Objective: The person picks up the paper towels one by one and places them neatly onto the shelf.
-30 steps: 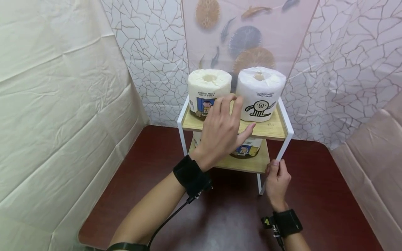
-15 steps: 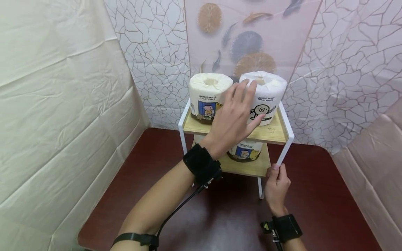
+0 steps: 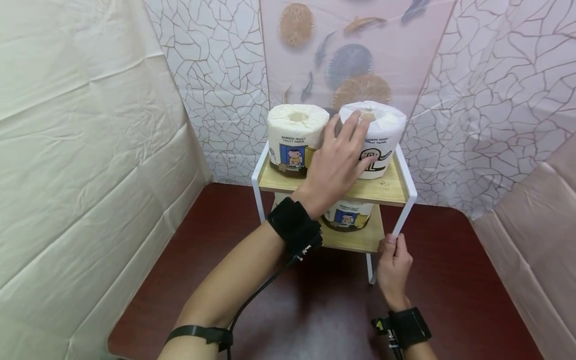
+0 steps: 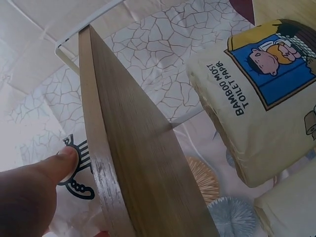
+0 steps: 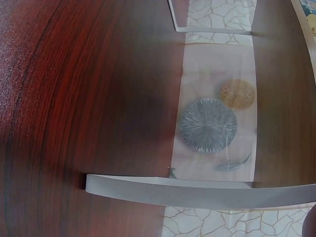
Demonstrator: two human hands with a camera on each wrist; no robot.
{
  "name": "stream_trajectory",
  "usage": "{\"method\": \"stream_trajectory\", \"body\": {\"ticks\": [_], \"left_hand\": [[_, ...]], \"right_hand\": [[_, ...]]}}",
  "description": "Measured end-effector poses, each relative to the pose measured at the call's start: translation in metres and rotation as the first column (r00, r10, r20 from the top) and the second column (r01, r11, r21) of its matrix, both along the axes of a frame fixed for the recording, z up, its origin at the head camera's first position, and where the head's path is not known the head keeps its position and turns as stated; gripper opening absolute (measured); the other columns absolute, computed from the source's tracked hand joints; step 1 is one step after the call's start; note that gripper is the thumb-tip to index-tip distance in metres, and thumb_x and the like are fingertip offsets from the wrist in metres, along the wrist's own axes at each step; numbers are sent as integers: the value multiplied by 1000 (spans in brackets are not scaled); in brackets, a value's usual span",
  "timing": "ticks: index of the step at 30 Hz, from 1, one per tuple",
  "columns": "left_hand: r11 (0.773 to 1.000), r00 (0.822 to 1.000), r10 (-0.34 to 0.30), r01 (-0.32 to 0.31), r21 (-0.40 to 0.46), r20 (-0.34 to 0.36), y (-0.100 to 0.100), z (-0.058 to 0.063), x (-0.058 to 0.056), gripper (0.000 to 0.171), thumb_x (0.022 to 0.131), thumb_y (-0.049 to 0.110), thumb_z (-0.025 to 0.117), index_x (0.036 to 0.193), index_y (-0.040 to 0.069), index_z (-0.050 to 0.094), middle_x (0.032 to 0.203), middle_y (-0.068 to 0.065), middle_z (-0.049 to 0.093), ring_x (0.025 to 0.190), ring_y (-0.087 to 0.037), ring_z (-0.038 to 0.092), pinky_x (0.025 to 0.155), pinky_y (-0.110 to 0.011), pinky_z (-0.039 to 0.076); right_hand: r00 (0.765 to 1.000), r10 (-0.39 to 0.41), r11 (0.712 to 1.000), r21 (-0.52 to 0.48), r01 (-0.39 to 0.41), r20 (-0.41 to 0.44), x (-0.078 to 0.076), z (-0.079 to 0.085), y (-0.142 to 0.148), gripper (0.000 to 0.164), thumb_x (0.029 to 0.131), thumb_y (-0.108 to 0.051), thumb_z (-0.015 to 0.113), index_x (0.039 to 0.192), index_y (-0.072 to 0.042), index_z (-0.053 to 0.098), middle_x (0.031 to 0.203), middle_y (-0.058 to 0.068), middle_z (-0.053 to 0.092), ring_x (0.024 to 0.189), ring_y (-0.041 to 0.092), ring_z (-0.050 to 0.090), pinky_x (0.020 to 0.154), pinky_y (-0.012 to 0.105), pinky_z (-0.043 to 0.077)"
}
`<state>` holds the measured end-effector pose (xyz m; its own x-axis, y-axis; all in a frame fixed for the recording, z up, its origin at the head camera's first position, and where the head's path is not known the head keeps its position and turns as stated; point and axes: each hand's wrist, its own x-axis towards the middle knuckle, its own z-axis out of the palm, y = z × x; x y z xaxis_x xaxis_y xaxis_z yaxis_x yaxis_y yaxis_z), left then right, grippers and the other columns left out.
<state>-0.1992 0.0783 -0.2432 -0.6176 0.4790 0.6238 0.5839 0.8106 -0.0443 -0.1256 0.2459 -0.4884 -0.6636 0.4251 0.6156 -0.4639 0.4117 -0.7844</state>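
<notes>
On the top shelf (image 3: 382,189) of a small white-framed rack stand two wrapped toilet rolls. The left roll (image 3: 281,130) is cream with a cartoon picture; the right roll (image 3: 390,130) is white with a black line drawing. My left hand (image 3: 335,162) lies spread against the white roll, fingertips at its top rim and thumb (image 4: 64,158) on its printed front, covering part of the drawing. Low on the rack's front right leg (image 3: 402,220), my right hand (image 3: 394,267) grips the metal; in the right wrist view only a bit of that hand shows beside the leg (image 5: 197,195).
Another cartoon toilet roll (image 3: 346,215) stands on the lower shelf (image 3: 355,242), with one more partly hidden behind my left arm. The rack stands on a dark red-brown table (image 3: 459,280). Cream cloth (image 3: 90,175) hangs at the left, and a patterned wall (image 3: 225,90) lies close behind.
My left hand has moved right and slightly up, from the gap between the two upper rolls onto the white roll. My right hand keeps its grip on the rack leg.
</notes>
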Motion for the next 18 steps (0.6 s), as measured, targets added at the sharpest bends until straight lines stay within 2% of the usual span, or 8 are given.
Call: {"method": "stream_trajectory", "body": {"ticks": [3, 10, 18], "left_hand": [[1000, 1000, -6, 6, 5, 7, 1, 0, 1, 76, 102, 49, 67, 160, 8, 38, 163, -11, 44, 147, -39, 44, 122, -43, 36], [1000, 1000, -13, 13, 9, 15, -1, 2, 4, 76, 103, 46, 67, 160, 6, 38, 159, -11, 49, 145, -35, 48, 126, -42, 29], [999, 1000, -20, 20, -31, -18, -4, 6, 11, 71, 105, 45, 64, 158, 2, 42, 159, -13, 49, 149, -24, 45, 130, -38, 14]], "right_hand": [[1000, 4, 1000, -11, -4, 11, 0, 1, -1, 25, 112, 0, 45, 92, 13, 52, 74, 22, 49, 64, 13, 42, 61, 17, 35], [999, 27, 1000, -10, -27, 20, 3, 3, -3, 26, 113, -3, 45, 92, 12, 51, 74, 6, 48, 63, 8, 42, 58, 19, 35], [1000, 10, 1000, 8, -10, 26, 4, 3, -1, 26, 113, -6, 45, 94, 11, 53, 75, 17, 51, 66, 7, 43, 61, 17, 36]]}}
